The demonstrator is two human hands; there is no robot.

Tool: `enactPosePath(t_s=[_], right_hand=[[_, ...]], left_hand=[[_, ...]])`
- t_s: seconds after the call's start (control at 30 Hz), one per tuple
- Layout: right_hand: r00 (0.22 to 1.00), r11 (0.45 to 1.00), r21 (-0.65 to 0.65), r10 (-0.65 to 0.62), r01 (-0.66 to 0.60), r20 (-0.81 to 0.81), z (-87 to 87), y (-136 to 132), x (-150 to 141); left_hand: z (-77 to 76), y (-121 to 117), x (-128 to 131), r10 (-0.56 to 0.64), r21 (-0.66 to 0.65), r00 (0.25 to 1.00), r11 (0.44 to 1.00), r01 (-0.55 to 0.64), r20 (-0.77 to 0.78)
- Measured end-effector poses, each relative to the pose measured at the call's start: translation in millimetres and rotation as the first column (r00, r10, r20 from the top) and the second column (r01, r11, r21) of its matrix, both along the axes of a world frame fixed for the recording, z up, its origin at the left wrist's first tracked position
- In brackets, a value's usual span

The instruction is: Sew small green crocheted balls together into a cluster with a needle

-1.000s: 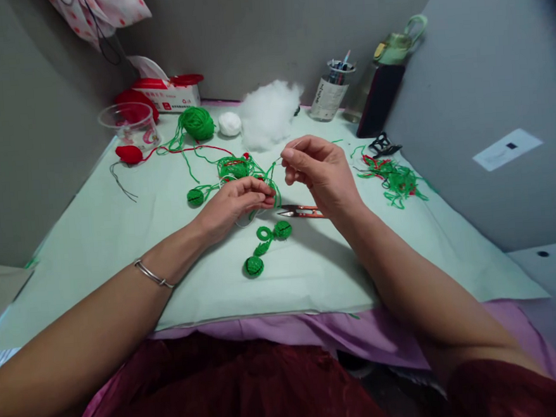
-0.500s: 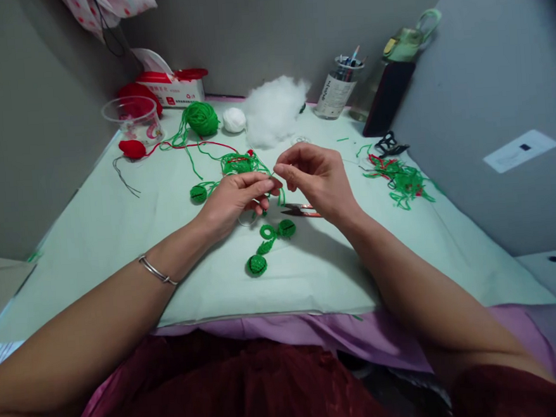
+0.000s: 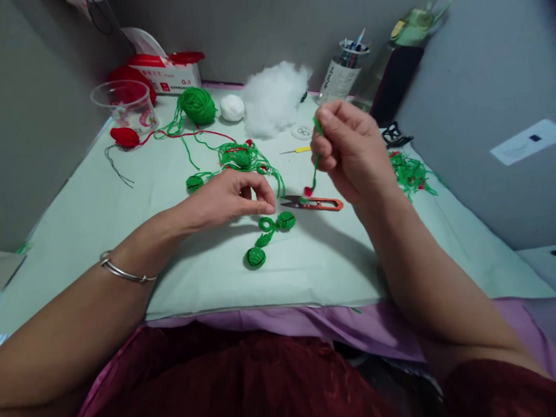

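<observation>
In my right hand [image 3: 349, 143], raised over the table, a green crocheted strand [image 3: 316, 168] is pinched, its small red end [image 3: 308, 192] dangling just over the orange thread snips [image 3: 325, 204]. My left hand [image 3: 239, 197] hovers left of the snips with thumb and fingertips pressed together; whatever they hold, if anything, I cannot make out. Just below it lies a crocheted piece with a green ring [image 3: 266, 224] and green balls [image 3: 255, 257] with dark lines. Behind the left hand sits a heap of green yarn [image 3: 237, 155] with red bits. A yellow-handled crochet hook [image 3: 302, 149] lies beside the right hand.
Along the back stand a clear plastic cup [image 3: 125, 95], a tissue pack [image 3: 173, 76], a green yarn ball [image 3: 198, 106], a white ball [image 3: 231, 108], white stuffing [image 3: 275, 101], a pen jar [image 3: 340, 77] and a bottle [image 3: 411, 27]. Yarn scraps [image 3: 413, 173] lie at right.
My hands have come apart. The right one has moved up and to the right, with the green strand and its red end now hanging from it. The snips and hook have come into fuller view.
</observation>
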State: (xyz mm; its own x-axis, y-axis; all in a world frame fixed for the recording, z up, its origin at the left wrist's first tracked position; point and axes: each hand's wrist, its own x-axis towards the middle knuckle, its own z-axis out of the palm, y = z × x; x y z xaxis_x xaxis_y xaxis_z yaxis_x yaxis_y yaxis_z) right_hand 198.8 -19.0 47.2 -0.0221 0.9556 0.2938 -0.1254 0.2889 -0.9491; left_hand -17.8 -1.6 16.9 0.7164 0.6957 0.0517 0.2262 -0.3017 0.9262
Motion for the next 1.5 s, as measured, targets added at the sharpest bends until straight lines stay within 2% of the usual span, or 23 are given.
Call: enactPosePath(t_s=[0.07, 0.13, 0.2, 0.27, 0.33, 0.47, 0.53, 0.63, 0.7, 0.77, 0.93, 1.1, 1.17, 1.27, 1.37, 1.5], right_hand=[[0.998, 0.998, 0.000, -0.057, 0.057, 0.020, 3.3, 2.3, 5.9], [0.996, 0.997, -0.012, -0.081, 0.082, 0.041, 4.1, 3.4, 8.1], [0.996, 0.997, -0.019, -0.078, 0.079, 0.040, 3.6, 3.2, 7.0], [0.997, 0.997, -0.020, -0.070, 0.070, 0.034, 3.3, 1.9, 4.1], [0.996, 0.997, -0.031, -0.062, 0.064, 0.061, 3.9, 0.0, 1.2], [0.990, 0.998, -0.047, -0.039, 0.046, 0.137, 6.4, -4.9, -2.3], [0.989, 0.999, -0.039, -0.016, 0.022, 0.148, 7.0, -6.5, -3.0], [0.989, 1.000, -0.027, -0.006, 0.010, 0.151, 6.2, -6.7, -3.2], [0.988, 0.999, -0.031, -0.013, 0.018, 0.151, 5.2, -5.7, -2.9], [0.989, 0.999, -0.039, -0.017, 0.023, 0.150, 4.6, -4.5, -2.2], [0.987, 0.999, -0.040, -0.010, 0.017, 0.161, 4.0, -3.3, 0.3], [0.984, 0.999, -0.048, -0.008, 0.017, 0.179, 1.2, -2.7, 1.6], [0.984, 0.998, -0.055, 0.003, 0.007, 0.180, 0.3, -2.6, 1.8], [0.987, 0.997, -0.073, 0.028, -0.016, 0.160, 1.1, -3.2, 1.3], [0.991, 0.995, -0.097, 0.048, -0.036, 0.126, 3.0, -4.4, -0.3], [0.986, 0.992, -0.099, 0.094, -0.081, 0.135, 1.3, -5.1, -2.6]], left_hand=[[-5.0, -5.0, 3.1, -0.037, 0.099, 0.996, 0.994, 0.045, -0.079], [-11.4, -12.0, 9.7, 0.020, 0.197, 0.990, 0.980, 0.007, -0.136], [-16.3, -18.7, 16.7, 0.037, 0.255, 0.979, 0.967, 0.016, -0.200], [-17.3, -22.3, 20.9, 0.026, 0.271, 0.981, 0.962, 0.028, -0.193], [-13.5, -21.7, 20.6, 0.015, 0.205, 0.994, 0.979, 0.007, -0.107], [-0.5, -13.0, 11.0, 0.092, -0.065, 0.990, 0.994, -0.085, 0.104], [1.7, -10.5, 7.5, 0.121, -0.095, 0.984, 0.990, -0.109, 0.130], [-4.8, -12.4, 8.3, 0.061, 0.049, 0.997, 0.997, -0.063, 0.040], [-12.2, -15.4, 11.1, 0.018, 0.186, 0.999, 0.982, -0.009, -0.043], [-18.0, -17.3, 13.2, -0.020, 0.265, 0.995, 0.963, 0.045, -0.097], [-22.7, -17.4, 12.0, -0.041, 0.240, 0.999, 0.970, 0.047, -0.032], [-26.9, -19.8, 13.2, -0.050, 0.291, 0.992, 0.953, 0.081, -0.112], [-24.0, -20.7, 13.7, -0.062, 0.239, 0.996, 0.968, 0.076, -0.066], [-11.8, -20.6, 12.2, -0.045, 0.021, 0.995, 0.999, 0.044, 0.083], [0.6, -19.1, 9.5, 0.051, -0.170, 0.967, 0.985, -0.008, 0.248], [4.8, -15.1, 6.5, 0.204, -0.281, 0.911, 0.954, -0.103, 0.358]])
